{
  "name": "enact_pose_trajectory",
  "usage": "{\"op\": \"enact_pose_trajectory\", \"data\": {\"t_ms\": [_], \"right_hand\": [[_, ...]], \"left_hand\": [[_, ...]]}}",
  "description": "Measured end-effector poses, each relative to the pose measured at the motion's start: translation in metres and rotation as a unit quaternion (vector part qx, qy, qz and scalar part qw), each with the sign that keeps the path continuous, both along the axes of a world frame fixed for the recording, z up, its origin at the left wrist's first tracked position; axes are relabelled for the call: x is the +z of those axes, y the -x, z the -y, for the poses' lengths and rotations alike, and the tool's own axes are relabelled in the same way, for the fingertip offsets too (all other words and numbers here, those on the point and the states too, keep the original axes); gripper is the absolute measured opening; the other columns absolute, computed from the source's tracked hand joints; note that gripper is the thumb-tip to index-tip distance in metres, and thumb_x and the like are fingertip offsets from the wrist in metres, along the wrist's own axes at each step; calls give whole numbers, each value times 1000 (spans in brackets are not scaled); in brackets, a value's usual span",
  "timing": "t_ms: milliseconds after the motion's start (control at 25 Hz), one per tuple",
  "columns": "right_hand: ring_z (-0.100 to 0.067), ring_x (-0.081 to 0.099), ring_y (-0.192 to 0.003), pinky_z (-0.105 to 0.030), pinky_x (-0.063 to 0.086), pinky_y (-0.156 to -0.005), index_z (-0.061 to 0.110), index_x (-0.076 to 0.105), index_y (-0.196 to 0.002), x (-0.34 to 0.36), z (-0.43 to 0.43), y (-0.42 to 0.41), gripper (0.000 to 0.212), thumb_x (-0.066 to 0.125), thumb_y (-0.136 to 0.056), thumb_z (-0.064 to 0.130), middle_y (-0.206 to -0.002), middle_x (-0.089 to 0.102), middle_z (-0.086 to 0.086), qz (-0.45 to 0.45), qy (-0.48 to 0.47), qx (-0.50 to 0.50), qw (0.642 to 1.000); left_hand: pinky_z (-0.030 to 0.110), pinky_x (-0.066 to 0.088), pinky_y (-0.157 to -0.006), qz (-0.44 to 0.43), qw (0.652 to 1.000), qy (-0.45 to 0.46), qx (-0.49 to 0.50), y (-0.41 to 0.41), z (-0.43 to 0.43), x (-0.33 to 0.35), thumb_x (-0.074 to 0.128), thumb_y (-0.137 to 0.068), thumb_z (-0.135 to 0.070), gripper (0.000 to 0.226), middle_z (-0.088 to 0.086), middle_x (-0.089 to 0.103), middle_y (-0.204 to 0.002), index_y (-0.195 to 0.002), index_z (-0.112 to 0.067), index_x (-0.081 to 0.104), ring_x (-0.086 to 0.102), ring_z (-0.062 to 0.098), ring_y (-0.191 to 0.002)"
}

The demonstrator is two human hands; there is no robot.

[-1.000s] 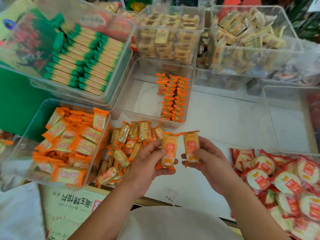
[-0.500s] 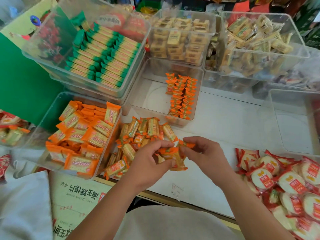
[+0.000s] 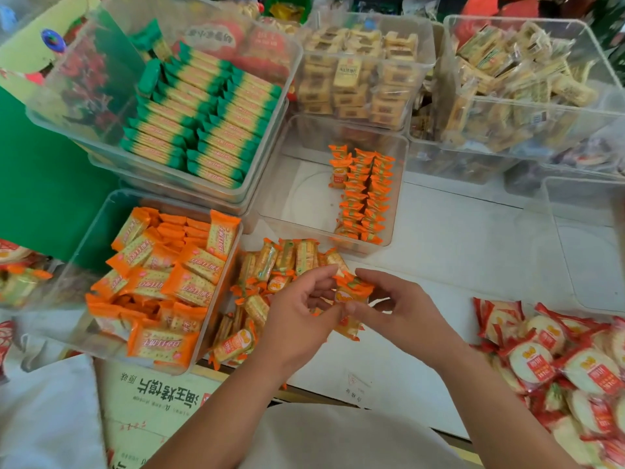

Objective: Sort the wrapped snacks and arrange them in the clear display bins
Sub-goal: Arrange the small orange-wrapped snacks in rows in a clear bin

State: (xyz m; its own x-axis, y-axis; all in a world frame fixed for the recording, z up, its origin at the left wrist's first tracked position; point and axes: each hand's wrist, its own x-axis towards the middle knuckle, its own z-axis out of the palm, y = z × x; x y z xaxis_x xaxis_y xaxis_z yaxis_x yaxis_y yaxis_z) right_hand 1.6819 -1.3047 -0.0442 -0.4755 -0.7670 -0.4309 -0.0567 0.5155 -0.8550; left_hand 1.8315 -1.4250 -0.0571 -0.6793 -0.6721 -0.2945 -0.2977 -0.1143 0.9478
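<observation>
The orange-wrapped snacks point(image 3: 352, 291) sit low in the middle of the view, just above the white tabletop point(image 3: 456, 238), between the 2 hands. The left hand point(image 3: 297, 319) pinches them with curled fingers from 9 o'clock, and the right hand point(image 3: 402, 316) pinches them from 3 o'clock. At 12 o'clock a clear bin point(image 3: 301, 198) holds neat rows of matching snacks. A loose pile point(image 3: 267, 272) lies at 9 o'clock.

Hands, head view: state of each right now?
Left hand: pinching the small orange packets.
Right hand: pinching the same packets.
</observation>
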Motion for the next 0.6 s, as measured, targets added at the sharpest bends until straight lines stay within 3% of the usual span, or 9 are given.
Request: {"op": "enact_pose_trajectory", "data": {"t_ms": [120,200,280,440,600], "right_hand": [[-6,69,-83,-17,54,-73,35,69,-127,-11,9,9,50,86,-81,37,-95,73,9,-26,-36,-74,996],[-3,67,-84,-17,52,-74,35,69,-125,-18,14,16,46,84,-82,37,-96,73,9,-31,-45,-115,992],[-2,66,-85,-14,51,-72,35,68,-126,-23,20,22,45,83,-83,36,-97,73,9,-33,-43,-141,989],[0,66,-85,-8,50,-68,41,65,-121,-23,34,36,40,82,-86,30,-98,72,9,-39,-24,-160,986],[-2,67,-90,-12,54,-71,42,64,-123,-25,36,46,42,81,-86,32,-100,72,11,-37,-24,-165,985]], "left_hand": [[19,56,-91,32,998,17,-53,8,20,-22,71,-94,-6,47,-15,71,-115,-135,-26,63,67,-2,-107],[27,56,-97,129,984,116,-45,11,44,-53,65,-98,-12,39,-10,70,-121,-135,-23,63,65,4,-112],[37,55,-98,236,945,223,-45,17,68,-86,66,-97,-23,37,0,68,-124,-133,-17,63,64,18,-116],[40,56,-83,369,879,275,-124,52,82,-111,67,-91,-53,61,5,64,-120,-135,-16,47,64,28,-110],[39,56,-73,405,856,295,-129,66,82,-112,70,-88,-51,60,3,66,-112,-130,-21,39,66,27,-102]]}}
